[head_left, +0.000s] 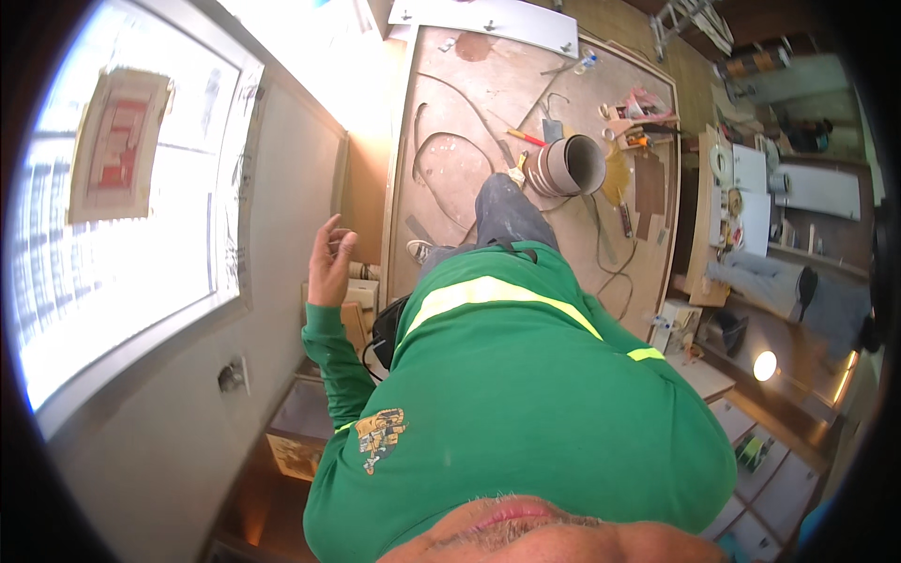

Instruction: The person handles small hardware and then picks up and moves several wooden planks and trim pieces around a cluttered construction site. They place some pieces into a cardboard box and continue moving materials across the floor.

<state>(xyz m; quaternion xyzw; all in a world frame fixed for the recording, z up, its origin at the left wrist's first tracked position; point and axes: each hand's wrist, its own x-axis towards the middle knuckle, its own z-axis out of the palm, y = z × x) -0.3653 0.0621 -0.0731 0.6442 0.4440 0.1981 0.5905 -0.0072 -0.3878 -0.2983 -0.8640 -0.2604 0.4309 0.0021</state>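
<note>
My left hand (329,261) is raised at the left beside the wall below the window, fingers apart and nothing in it. My right hand is out of sight behind my green sweatshirt. Ahead of my bent knee (511,211) lies a wide wooden board (469,103). On it stands a thick roll of edging strip (568,167), brown outside and grey inside. Close to the roll are a red-and-yellow handled tool (527,137) and a grey flat blade (554,130). Long dark strips (419,141) curl over the board's left part.
A bright window (141,188) and a pale wall (188,394) run along the left. A white panel with hinges (488,23) lies at the far edge. Rightward are a small bottle (587,62), a cluttered bench (741,206), denim trousers (765,281) and a lit lamp (766,365).
</note>
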